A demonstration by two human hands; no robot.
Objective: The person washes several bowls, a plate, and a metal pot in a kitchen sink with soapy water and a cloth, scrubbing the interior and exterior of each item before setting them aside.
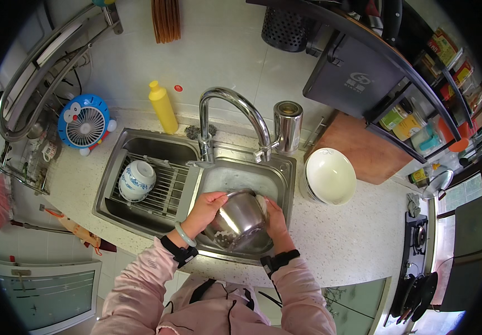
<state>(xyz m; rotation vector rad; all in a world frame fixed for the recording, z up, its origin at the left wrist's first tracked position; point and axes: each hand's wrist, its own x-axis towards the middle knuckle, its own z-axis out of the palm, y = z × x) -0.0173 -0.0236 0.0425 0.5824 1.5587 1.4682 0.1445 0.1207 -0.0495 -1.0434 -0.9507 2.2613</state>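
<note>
A stainless steel pot (241,217) is tilted on its side over the right basin (283,176) of the sink, with suds on its lower wall. My left hand (207,209) grips the pot's rim at the upper left, thumb on the edge. On the other side, my right hand (276,217) presses a pale cloth or sponge (262,203) against the pot near its rim; the fingers partly hide it. Foamy water (232,178) lies in the basin behind the pot. The chrome faucet (236,94) arches above, and no stream shows from its spout.
Blue-and-white bowls (138,180) rest upside down on a wire rack (174,184) in the left basin. White bowls (331,176) are stacked right of the sink. Behind stand a yellow bottle (163,109), a steel scourer (194,132), a blue fan (85,123) and a wooden cutting board (362,146).
</note>
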